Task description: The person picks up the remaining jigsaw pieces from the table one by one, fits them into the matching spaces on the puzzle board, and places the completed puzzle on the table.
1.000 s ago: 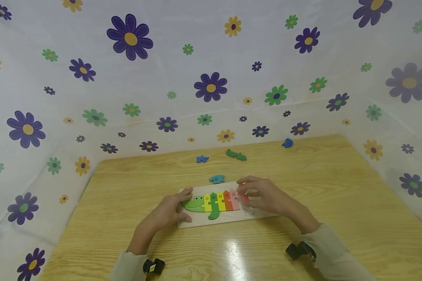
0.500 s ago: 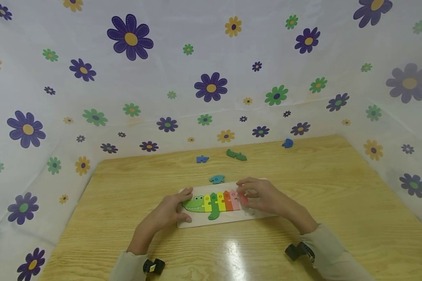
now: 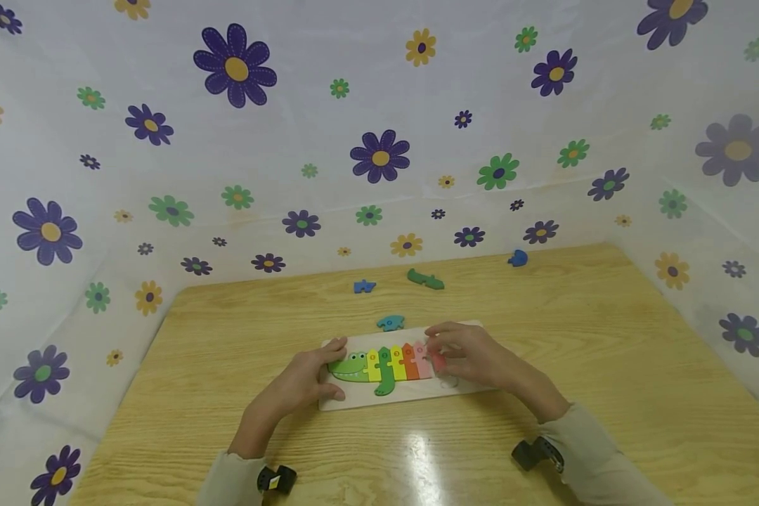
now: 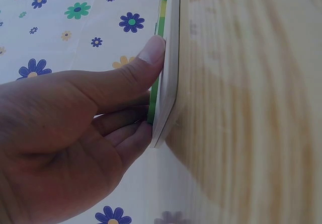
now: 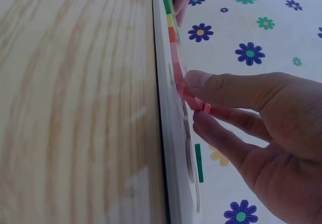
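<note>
A white wooden puzzle board (image 3: 411, 398) lies on the table, with a green crocodile head (image 3: 349, 367) and several coloured pieces fitted in a row. My left hand (image 3: 303, 379) holds the board's left end, thumb and fingers spread around the crocodile head; in the left wrist view the thumb (image 4: 146, 58) rests on the board's edge. Between thumb and fingers my right hand (image 3: 474, 355) pinches a reddish-pink puzzle piece (image 3: 439, 360), beside the light pink piece (image 3: 422, 362). In the right wrist view this reddish-pink piece (image 5: 193, 101) is tilted against the board.
Behind the board lies a teal puzzle piece (image 3: 390, 323). Farther back are a blue piece (image 3: 363, 287), a long green piece (image 3: 425, 280) and a rounded dark blue piece (image 3: 517, 258). A flowered white cloth (image 3: 316, 119) hangs around the wooden table (image 3: 240, 330).
My right hand has shifted very slightly at the reddish-pink piece, and its forearm has edged left. The left hand and the board stay in place.
</note>
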